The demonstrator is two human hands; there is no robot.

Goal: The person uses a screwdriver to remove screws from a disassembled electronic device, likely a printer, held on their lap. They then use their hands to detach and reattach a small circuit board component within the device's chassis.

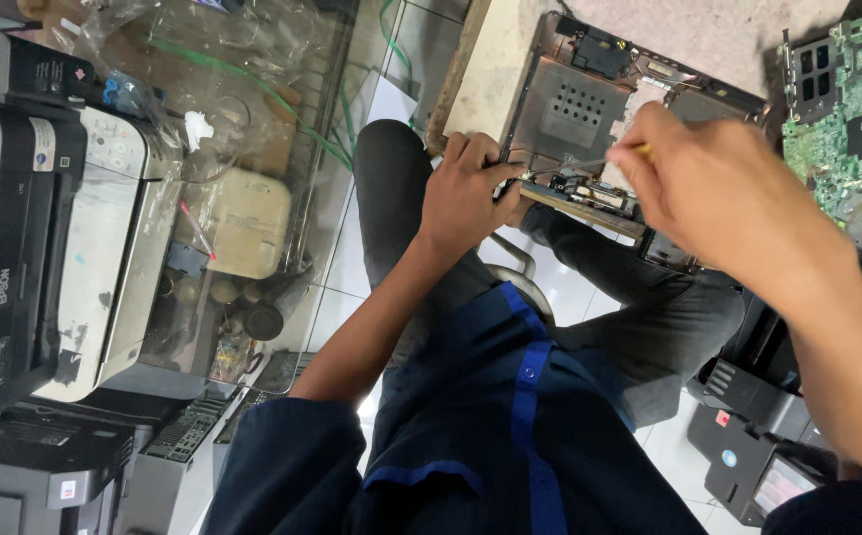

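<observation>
Here left hand (463,198) grips metal laptop chassis (580,119); right hand (708,188) pinches thin screwdriver (604,163).

An electronics repair workshop: printers (45,228) stacked left of the opened laptop chassis (590,109), a bare green circuit board (847,109) to its right, loose parts beside it.

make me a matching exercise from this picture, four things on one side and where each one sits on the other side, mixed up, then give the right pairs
Things:
1. left hand
2. right hand
3. green circuit board
4. printers

Places:
A. far left of the view
B. top right corner
C. gripping the near edge of the opened laptop base
D. holding a thin yellow-handled tool over the base

Pairs: 1-C, 2-D, 3-B, 4-A
</observation>
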